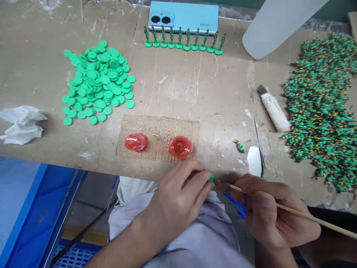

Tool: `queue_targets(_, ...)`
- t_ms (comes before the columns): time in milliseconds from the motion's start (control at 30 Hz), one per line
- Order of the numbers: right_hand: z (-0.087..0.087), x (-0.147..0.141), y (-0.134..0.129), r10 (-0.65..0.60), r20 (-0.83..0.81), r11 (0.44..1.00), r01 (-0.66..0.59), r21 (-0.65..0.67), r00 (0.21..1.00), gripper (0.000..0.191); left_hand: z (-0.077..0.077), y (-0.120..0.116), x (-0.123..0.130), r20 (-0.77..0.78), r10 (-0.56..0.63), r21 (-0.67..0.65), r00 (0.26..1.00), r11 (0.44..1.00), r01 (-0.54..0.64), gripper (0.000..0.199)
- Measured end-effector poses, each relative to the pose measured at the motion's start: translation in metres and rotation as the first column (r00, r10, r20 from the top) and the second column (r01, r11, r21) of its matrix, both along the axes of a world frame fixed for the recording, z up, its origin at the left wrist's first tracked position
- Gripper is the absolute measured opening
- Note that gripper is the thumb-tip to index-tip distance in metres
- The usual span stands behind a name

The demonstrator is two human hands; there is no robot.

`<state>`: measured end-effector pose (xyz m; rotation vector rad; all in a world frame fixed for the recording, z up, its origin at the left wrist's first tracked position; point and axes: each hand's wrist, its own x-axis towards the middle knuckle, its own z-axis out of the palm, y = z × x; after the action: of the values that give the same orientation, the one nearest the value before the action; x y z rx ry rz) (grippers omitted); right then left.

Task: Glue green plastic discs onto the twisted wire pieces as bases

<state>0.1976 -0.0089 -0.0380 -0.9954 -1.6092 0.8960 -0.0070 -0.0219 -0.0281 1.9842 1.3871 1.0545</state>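
Green plastic disc (pixel 211 177) pinched in left fingers (pixel 199 182) at the table (pixel 217 96) edge, right fingers (pixel 264 201) pinching a fine paintbrush (pixel 295 211) with its tip at the disc.

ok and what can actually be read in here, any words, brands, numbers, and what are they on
"vivo", upside down in this view, on the back of the pale blue smartphone, to the right of its camera lenses.
No other text is legible; the white-wrapped handle shows no readable marks at this size.
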Motion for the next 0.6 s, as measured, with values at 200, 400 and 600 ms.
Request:
queue_targets(200,-0.0033,0.0001,-0.0012,-0.040,0.041,0.998,0.039,0.046,0.998,0.016,0.0001,0.0001,0.0009,-0.008,0.003,0.006,1.000,1.000,-0.003,0.008)
queue_targets(400,-0.0045,-0.0026,-0.0032,-0.105,0.055,0.994,0.102,0.045,0.993,0.013,0.0007,0.0015,0.0005,-0.007,-0.002,-0.007,1.000,1.000,0.002,0.008)
queue_targets(600,-0.0025,-0.0029,-0.0046,-0.100,0.090,0.995,0.101,-0.007,0.991,0.014,0.0000,-0.0002,0.0001,-0.005,0.002,-0.004,1.000,1.000,-0.002,0.007)
